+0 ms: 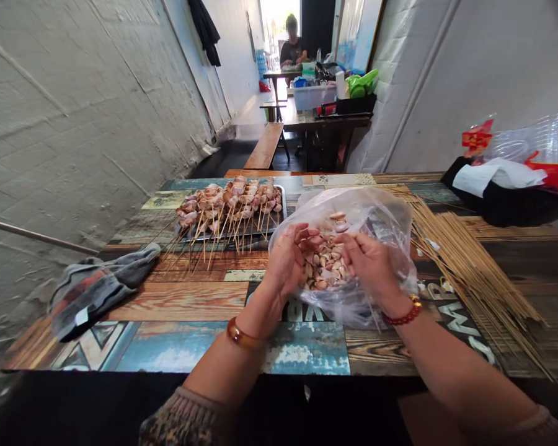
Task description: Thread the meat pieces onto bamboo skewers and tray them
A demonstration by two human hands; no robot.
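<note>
A clear plastic bag [397, 217] lies spread open on the table, with many unpeeled garlic cloves [325, 263] inside. Over its right side, my right hand [369, 260] is closed around a bamboo skewer [374, 314], whose lower end sticks out below the wrist. A couple of cloves show just beyond these fingers; whether they are on the skewer I cannot tell. My left hand [291, 257] is at the bag's left side, its fingers curved and apart, with no held thing visible. Garlic skewers [235, 201] are piled on a metal tray [284, 201] at the back left.
Loose bamboo skewers [478, 266] lie fanned out at the right. A grey cloth [105, 282] rests on the left of the patterned table [181, 300]. A black bag [502, 204] with packaging is at the far right. Beyond are a bench [266, 145] and a seated person [292, 49].
</note>
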